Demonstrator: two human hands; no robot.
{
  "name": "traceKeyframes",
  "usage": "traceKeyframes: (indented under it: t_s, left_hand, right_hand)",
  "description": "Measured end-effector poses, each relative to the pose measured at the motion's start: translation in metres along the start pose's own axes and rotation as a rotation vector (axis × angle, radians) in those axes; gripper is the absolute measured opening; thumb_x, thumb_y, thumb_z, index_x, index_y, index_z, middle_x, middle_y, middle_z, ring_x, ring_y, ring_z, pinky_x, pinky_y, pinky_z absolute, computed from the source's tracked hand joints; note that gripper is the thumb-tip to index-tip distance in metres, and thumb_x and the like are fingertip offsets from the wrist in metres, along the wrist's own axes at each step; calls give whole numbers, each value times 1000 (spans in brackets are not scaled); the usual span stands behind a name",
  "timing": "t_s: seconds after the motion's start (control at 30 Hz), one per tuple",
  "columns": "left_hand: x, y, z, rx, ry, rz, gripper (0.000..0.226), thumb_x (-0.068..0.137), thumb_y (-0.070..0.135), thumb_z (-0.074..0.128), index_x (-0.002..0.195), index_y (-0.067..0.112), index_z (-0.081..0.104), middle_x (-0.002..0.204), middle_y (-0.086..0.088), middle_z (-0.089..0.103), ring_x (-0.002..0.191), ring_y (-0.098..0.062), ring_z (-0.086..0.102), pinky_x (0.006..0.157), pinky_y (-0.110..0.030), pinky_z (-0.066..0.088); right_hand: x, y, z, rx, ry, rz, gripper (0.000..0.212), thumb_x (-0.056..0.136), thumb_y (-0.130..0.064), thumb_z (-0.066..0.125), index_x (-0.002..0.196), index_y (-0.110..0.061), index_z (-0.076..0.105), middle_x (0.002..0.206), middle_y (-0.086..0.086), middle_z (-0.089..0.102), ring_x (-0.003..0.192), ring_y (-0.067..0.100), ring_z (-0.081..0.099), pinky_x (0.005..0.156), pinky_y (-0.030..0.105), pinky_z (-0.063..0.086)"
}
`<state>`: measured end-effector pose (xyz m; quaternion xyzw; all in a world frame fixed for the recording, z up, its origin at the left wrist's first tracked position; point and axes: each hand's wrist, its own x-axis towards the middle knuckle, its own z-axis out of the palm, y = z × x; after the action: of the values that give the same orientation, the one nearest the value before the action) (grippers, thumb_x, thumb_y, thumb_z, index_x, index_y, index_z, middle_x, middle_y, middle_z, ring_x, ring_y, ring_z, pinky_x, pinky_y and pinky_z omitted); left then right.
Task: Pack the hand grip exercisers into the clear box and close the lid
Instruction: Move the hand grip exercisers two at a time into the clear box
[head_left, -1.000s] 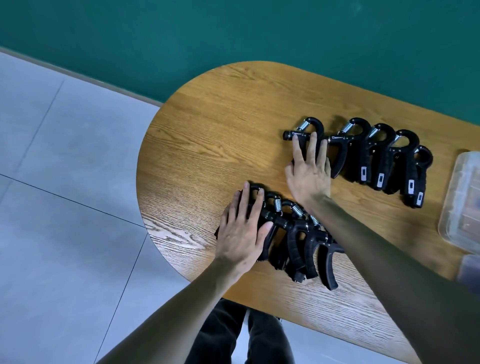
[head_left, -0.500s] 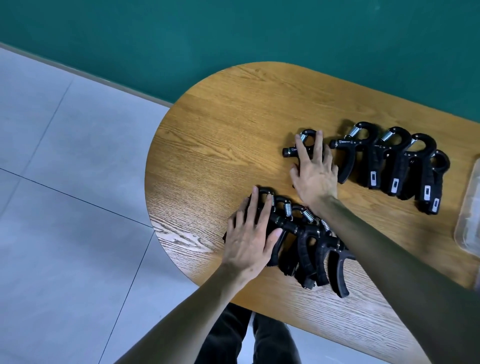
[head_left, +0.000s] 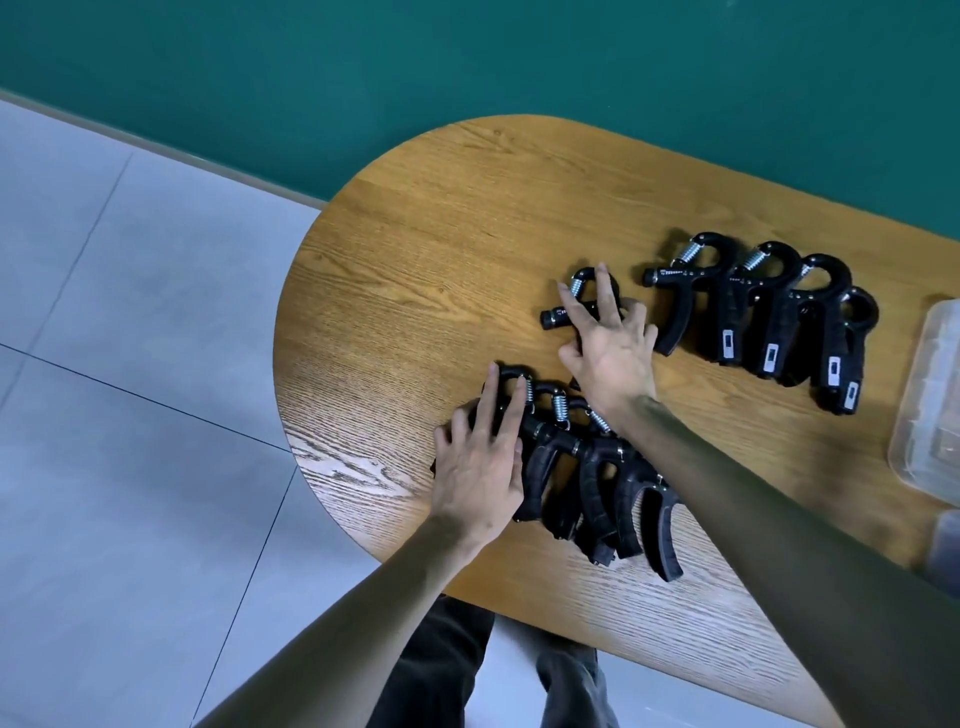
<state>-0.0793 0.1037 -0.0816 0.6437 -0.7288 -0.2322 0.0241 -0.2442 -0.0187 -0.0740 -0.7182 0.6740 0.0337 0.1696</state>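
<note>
Black hand grip exercisers lie in two rows on the wooden table (head_left: 441, 234). The far row (head_left: 769, 317) holds several, overlapping. One exerciser (head_left: 558, 316) lies apart to the left of that row, and my right hand (head_left: 610, 348) lies over it with fingers curled on its loop and handle. The near row (head_left: 597, 478) is also several, fanned out. My left hand (head_left: 480, 467) covers the leftmost one, fingers over its loop and thumb against the handle. The clear box (head_left: 930, 395) stands at the right edge, partly cut off.
A second clear plastic piece (head_left: 945, 540) shows at the right edge below the box; I cannot tell if it is the lid. The table's rounded end is at the left, with grey floor tiles (head_left: 130, 364) beyond and a green wall (head_left: 467, 67) behind.
My right hand has drawn the leftmost exerciser out of the far row, leftward and nearer, opening a gap. My left hand has stayed on the near row's leftmost exerciser.
</note>
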Motion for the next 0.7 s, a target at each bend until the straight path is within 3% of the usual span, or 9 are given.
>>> traceKeyframes:
  t_s: [0.27, 0.53, 0.57, 0.63, 0.7]
  left_hand:
    - [6, 2, -8, -10, -38, -23, 74, 101, 31, 40, 161, 29, -3, 169, -3, -9, 123, -26, 37, 107, -48, 36]
    - [-22, 25, -33, -111, -10, -263, 71, 104, 28, 41, 161, 32, 0, 169, 1, -12, 135, -42, 23, 113, -57, 20]
    - [-27, 30, -38, -125, 25, -269, 68, 104, 33, 39, 161, 32, 2, 169, -1, -10, 132, -42, 25, 110, -57, 24]
    - [-36, 40, -45, -102, 119, -224, 69, 97, 48, 27, 162, 27, 11, 169, -7, 1, 111, -35, 34, 88, -48, 33]
    - [-40, 56, -47, -66, 194, -138, 76, 92, 55, 16, 161, 22, 17, 167, -15, 11, 95, -24, 30, 74, -38, 23]
  right_hand:
    - [-23, 8, -22, 88, 80, -21, 73, 95, -24, 58, 158, -30, 22, 169, 3, -3, 122, 33, 34, 102, 48, 32]
    - [-63, 28, -62, 112, 156, -102, 70, 93, -21, 55, 157, -28, 28, 169, 5, 1, 119, 33, 35, 97, 48, 35]
    - [-72, 32, -69, 109, 149, -101, 70, 93, -20, 55, 157, -28, 28, 169, 5, 1, 121, 33, 34, 99, 48, 34]
    - [-89, 40, -81, 114, 145, -98, 70, 93, -19, 55, 157, -27, 28, 169, 6, 2, 122, 35, 34, 101, 51, 33]
    - [-108, 51, -95, 96, 170, -116, 70, 92, -18, 55, 157, -27, 29, 169, 6, 2, 121, 35, 36, 99, 50, 34]
